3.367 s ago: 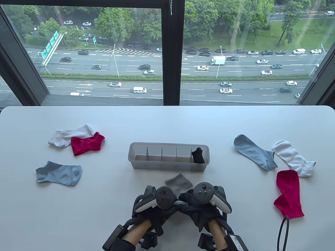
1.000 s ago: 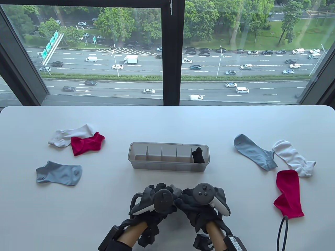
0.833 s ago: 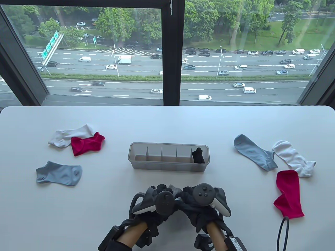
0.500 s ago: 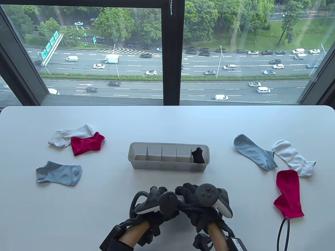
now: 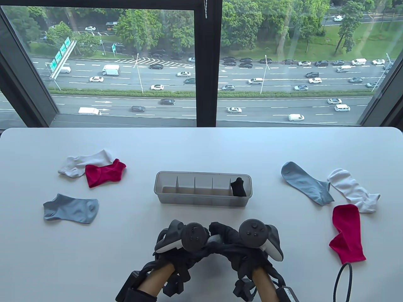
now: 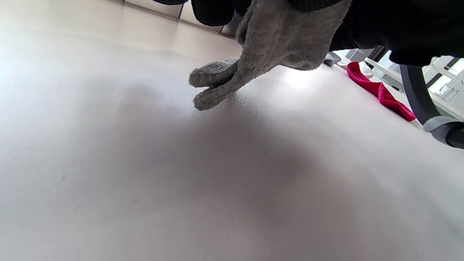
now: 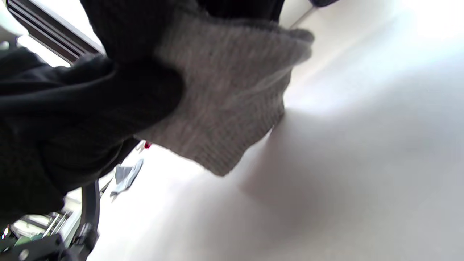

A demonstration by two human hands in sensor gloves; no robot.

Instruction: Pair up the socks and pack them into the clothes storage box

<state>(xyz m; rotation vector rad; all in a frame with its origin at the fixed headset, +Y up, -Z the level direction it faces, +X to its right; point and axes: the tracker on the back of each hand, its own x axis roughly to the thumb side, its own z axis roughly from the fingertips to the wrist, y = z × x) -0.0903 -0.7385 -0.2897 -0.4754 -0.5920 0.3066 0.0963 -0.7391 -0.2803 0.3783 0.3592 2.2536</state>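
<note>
From the table view, my left hand (image 5: 189, 240) and right hand (image 5: 234, 240) are close together just in front of the clothes storage box (image 5: 203, 188), fingers curled around a bundle of grey socks (image 5: 214, 238) of which only a sliver shows between them. The box has 5 compartments; only the rightmost holds a black sock bundle (image 5: 238, 187), so I judge 1 pair packed, 1 in hand and 3 left. Loose on the table (image 5: 201, 148) are 6 socks: white (image 5: 83, 162), red (image 5: 104, 173) and blue-grey (image 5: 70, 209) on the left, blue-grey (image 5: 307, 182), white (image 5: 354, 190) and red (image 5: 346, 232) on the right, well apart, so each pair needs gathering. In the left wrist view the grey fabric hangs from my fingers (image 6: 214, 9), its cuffs touching the tabletop. In the right wrist view my fingers (image 7: 119, 87) clamp the folded grey cloth, lifted off the surface. Nothing blocks the way to the 4 free slots.
</note>
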